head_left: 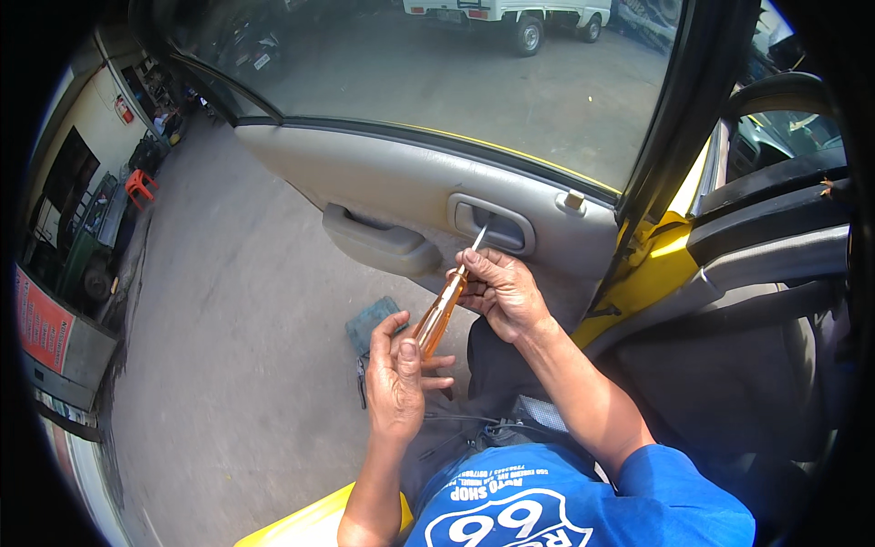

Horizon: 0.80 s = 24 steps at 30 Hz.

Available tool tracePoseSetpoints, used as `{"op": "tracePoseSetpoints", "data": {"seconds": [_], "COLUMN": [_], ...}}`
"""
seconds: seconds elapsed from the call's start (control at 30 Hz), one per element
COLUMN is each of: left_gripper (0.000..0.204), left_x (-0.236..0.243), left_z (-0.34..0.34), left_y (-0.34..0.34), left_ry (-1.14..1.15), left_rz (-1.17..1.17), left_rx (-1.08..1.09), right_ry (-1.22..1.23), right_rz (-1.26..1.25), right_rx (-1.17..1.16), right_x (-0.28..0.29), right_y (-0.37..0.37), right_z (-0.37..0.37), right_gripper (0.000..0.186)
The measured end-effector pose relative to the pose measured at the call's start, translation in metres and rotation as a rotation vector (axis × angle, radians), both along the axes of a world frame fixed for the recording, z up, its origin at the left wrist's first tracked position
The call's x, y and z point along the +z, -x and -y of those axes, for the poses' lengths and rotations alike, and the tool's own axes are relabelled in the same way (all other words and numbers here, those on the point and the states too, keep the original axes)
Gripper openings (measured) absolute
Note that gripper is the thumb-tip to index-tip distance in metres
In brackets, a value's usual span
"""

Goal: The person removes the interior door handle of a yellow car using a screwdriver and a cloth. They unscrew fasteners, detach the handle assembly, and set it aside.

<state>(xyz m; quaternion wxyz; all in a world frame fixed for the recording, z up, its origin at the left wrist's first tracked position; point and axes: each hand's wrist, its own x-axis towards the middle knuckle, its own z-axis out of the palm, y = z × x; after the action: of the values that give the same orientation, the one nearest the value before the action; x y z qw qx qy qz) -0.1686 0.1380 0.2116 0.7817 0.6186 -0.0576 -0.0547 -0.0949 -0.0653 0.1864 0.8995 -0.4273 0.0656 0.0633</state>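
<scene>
A screwdriver [439,317] with a see-through amber handle and a pale shaft slants up to the right between my hands. My right hand [515,296] pinches it where the shaft meets the handle. Around the butt of the handle, the thumb and fingers of my left hand [394,392] are loosely curled, with some fingers spread. The shaft's tip overlaps the lower edge of the inside door handle's recess [492,224]; whether it touches cannot be made out. Both hands are in front of the grey door panel [365,173] of a yellow vehicle.
The open door carries an armrest [378,242] and a window [437,82]. A blue-green flat object [375,319] lies beyond my left hand. Right of me is a dark seat [729,365]. An orange stool [140,188] and a red sign [44,319] stand left.
</scene>
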Motion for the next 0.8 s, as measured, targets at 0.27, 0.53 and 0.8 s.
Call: {"op": "tracePoseSetpoints", "data": {"seconds": [0.27, 0.53, 0.8], "left_gripper": [0.057, 0.058, 0.047], "left_x": [-0.013, -0.003, 0.006], "left_z": [0.002, 0.011, 0.005], "left_y": [-0.005, 0.002, -0.006], "left_ry": [-0.071, -0.199, 0.077], "left_rz": [0.09, 0.242, -0.156], "left_rx": [0.062, 0.026, -0.081], "right_ry": [-0.186, 0.115, -0.103], "right_rz": [0.197, -0.009, 0.184], "right_rx": [0.117, -0.009, 0.093], "right_x": [0.007, 0.0, 0.008], "right_y": [0.008, -0.004, 0.004], "right_z": [0.003, 0.003, 0.007], "right_gripper": [0.039, 0.031, 0.031]}}
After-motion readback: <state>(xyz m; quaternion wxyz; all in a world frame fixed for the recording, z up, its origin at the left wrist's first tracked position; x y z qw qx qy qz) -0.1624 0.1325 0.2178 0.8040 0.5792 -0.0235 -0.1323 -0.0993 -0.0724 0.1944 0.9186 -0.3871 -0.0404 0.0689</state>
